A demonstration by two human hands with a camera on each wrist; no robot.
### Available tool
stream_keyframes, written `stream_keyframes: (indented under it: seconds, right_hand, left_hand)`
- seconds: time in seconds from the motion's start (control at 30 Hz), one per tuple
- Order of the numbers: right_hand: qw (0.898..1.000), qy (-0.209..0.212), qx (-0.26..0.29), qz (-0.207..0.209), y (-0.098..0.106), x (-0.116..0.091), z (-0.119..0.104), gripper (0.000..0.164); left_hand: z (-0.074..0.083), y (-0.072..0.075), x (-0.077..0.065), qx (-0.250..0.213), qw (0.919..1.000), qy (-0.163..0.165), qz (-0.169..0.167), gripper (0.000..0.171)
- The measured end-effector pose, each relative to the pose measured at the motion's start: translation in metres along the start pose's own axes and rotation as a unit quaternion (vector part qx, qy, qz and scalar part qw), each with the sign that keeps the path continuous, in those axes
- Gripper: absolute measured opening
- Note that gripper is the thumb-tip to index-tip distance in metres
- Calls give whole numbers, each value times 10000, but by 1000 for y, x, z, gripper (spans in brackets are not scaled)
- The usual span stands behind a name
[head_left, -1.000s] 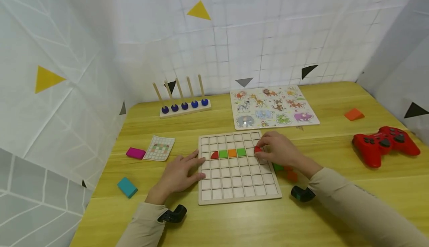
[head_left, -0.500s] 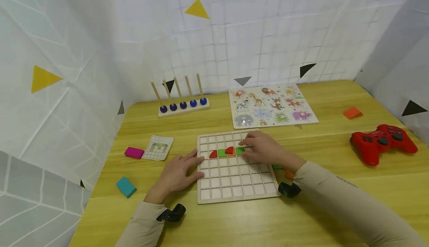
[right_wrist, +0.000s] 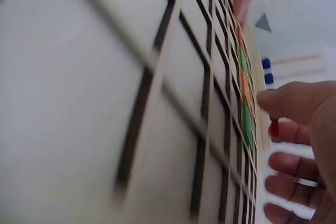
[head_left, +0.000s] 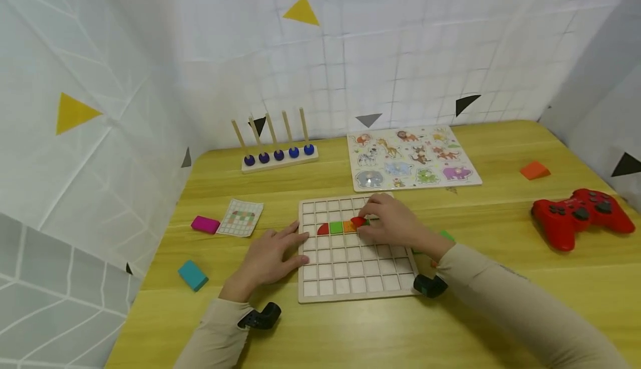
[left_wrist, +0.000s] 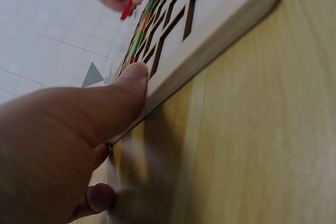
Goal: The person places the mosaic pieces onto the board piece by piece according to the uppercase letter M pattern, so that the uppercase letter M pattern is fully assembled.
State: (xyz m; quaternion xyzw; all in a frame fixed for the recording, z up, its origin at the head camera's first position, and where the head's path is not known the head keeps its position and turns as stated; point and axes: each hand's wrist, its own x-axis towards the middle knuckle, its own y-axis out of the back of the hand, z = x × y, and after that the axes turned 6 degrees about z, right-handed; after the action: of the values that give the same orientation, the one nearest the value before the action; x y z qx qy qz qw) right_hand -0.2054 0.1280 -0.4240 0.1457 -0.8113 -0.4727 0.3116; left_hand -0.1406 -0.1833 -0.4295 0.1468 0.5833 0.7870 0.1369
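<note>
My right hand pinches a red quarter-circle tile, held tilted just above the grid board, close over the row of laid tiles. The left wrist view shows the red tile edge-on between thumb and finger. In that row lie a second red quarter-circle, a green square and an orange square; another green square is mostly hidden by my right hand in the head view. My left hand rests at the left edge of the wooden grid board, fingers extended, thumb on its rim.
Left of the board lie a pattern card, a magenta block and a teal block. Behind stand a peg stand and an animal puzzle. A red game controller and orange block lie right; a green piece shows beside my right forearm.
My right hand has moved left from the board's right side to the tile row. The red quarter-circle, over the orange square half a second ago, is now pinched and tilted. My left hand stays put.
</note>
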Motion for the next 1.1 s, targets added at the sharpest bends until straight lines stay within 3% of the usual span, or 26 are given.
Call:
stream_keyframes:
  seconds: [0.13,0.23,0.6,1.1]
  right_hand:
    - [9964,-834,-178,10,17,-12,8,20]
    - [9935,-1084,-276,-220,22,-15,10,22]
    - [9929,-1092,-312,-345,16,-18,9,19]
    - [9951,-928,-293,-185,17,-20,9,25]
  left_hand:
    - [-4,0,0,80,10000,-5,17,53]
    - [-7,1,-2,88,9999,12,72,53]
    - [-3,-1,-3,-53,10000,1,55,52]
    - [2,2,-1,8,10000,-43,61,53]
